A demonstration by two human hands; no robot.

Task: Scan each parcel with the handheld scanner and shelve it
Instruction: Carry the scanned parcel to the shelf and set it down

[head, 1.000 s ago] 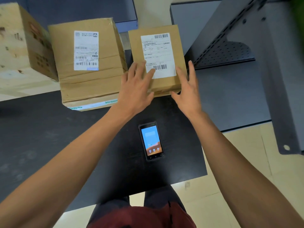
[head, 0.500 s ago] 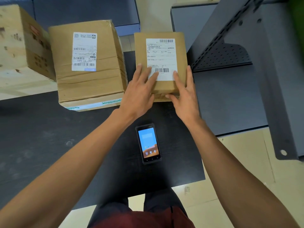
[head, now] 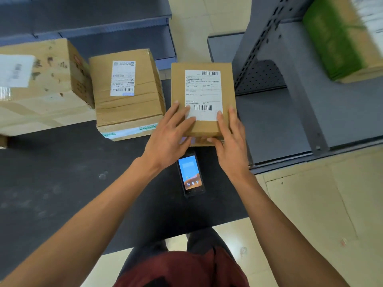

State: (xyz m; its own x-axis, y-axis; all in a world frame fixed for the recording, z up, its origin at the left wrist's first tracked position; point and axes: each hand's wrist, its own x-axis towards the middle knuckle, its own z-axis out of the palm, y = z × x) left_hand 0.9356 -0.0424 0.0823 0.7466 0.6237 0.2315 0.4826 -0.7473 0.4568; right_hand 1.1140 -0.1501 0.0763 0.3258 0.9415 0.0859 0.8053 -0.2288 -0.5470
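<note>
The small parcel [head: 203, 100] is a flat brown cardboard box bearing a white shipping label [head: 203, 94] with one barcode at its top edge and a second near its bottom edge; the small print between them is not legible. It sits at the far right end of the black table [head: 62, 172], just right of the medium parcel [head: 126, 94], a taller taped carton with its own white label. The large parcel [head: 41, 83] at far left is blurred and cut by the frame edge. The handheld scanner [head: 190, 175] lies face up on the table, screen lit, directly nearer the person than the small parcel; its top end is covered by the hands. A green box [head: 339, 36] on the grey shelf unit [head: 300, 100] at right is smeared and cropped. The left hand [head: 170, 135] lies on the small parcel's near left corner, fingers straight and spread over the top, fingertips reaching the label. The right hand [head: 230, 137] mirrors it at the near right corner, fingers extended along the top, thumb tucked against the near face. Neither hand is curled round the box.
</note>
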